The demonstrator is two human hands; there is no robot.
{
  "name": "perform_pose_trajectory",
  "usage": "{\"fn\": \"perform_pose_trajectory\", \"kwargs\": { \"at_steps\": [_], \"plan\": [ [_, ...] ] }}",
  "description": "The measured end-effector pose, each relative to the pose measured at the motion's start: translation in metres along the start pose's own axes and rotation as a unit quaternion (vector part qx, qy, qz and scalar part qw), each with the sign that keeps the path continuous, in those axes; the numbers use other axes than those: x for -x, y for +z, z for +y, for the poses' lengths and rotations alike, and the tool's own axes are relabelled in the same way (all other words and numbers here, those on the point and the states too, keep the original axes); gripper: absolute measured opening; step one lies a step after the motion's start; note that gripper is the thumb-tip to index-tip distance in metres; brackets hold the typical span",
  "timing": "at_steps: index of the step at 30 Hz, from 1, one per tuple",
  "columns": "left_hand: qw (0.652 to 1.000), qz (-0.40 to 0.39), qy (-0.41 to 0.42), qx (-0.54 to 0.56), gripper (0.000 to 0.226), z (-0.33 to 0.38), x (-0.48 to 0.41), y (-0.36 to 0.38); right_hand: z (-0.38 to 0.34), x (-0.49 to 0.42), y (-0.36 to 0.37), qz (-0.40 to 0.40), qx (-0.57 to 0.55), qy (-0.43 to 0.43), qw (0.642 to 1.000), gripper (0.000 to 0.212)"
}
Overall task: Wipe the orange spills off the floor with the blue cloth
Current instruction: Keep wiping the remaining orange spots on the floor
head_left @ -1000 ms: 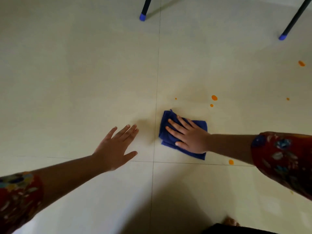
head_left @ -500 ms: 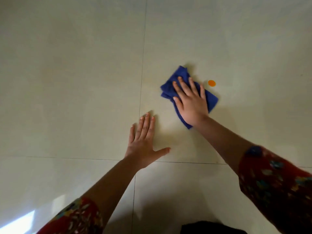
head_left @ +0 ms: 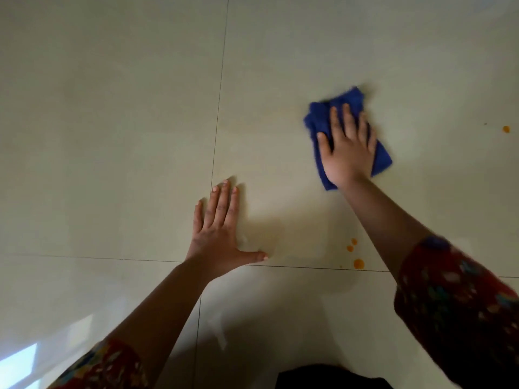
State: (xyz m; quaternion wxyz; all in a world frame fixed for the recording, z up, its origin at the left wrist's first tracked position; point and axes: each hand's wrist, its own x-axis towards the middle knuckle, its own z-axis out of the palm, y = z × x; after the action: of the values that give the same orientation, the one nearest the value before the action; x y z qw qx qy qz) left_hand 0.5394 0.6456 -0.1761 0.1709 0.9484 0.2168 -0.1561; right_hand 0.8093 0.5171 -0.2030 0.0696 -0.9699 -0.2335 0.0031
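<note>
The blue cloth [head_left: 319,119] lies bunched on the floor [head_left: 126,136] in the far right part of the scene, its far edge blurred. The right hand [head_left: 346,153] lies flat on top of it, fingers straight and slightly spread, palm pressing down. It covers the cloth's middle, so blue shows only around it.

Nearer, just left of the right forearm, three orange drops [head_left: 358,263] sit close together, apart from the cloth. A single orange spot [head_left: 506,129] lies well to the right of the cloth.

The left hand [head_left: 219,234] is planted flat on bare tile, near and left of the cloth. Its fingers are straight, its thumb is out to the right, and it holds nothing. Both arms wear red patterned sleeves [head_left: 455,304].

The floor is pale glossy tile, with thin grout lines [head_left: 220,108] crossing by the left wrist. A bright light patch [head_left: 19,360] reflects at the near left corner.
</note>
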Motion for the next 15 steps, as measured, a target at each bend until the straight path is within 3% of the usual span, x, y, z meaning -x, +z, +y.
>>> {"fn": "perform_pose_trajectory", "kwargs": {
  "at_steps": [2, 3, 7, 9, 12, 15],
  "plan": [
    [1.0, 0.002, -0.005, -0.003, 0.141, 0.001, 0.0, 0.001, -0.003, 0.042, 0.001, 0.019, 0.009, 0.065, 0.998, 0.065],
    [1.0, 0.004, -0.006, -0.006, 0.141, 0.001, 0.0, 0.001, -0.017, 0.068, 0.002, 0.02, 0.014, 0.047, 0.999, 0.064],
    [1.0, 0.0, -0.012, -0.013, 0.14, 0.0, -0.002, 0.003, -0.08, 0.103, 0.009, -0.023, -0.018, -0.218, 0.975, 0.058],
    [1.0, 0.002, -0.009, -0.006, 0.14, 0.001, -0.002, 0.003, -0.083, 0.06, 0.007, -0.029, -0.019, -0.246, 0.969, 0.057],
    [1.0, -0.003, -0.005, -0.008, 0.14, 0.0, -0.001, 0.002, -0.041, -0.002, 0.002, -0.051, 0.012, -0.112, 0.992, 0.066],
    [1.0, 0.002, 0.002, -0.009, 0.14, 0.0, -0.001, 0.002, 0.015, -0.002, -0.001, -0.013, 0.01, 0.029, 0.999, 0.067]
  ]
}}
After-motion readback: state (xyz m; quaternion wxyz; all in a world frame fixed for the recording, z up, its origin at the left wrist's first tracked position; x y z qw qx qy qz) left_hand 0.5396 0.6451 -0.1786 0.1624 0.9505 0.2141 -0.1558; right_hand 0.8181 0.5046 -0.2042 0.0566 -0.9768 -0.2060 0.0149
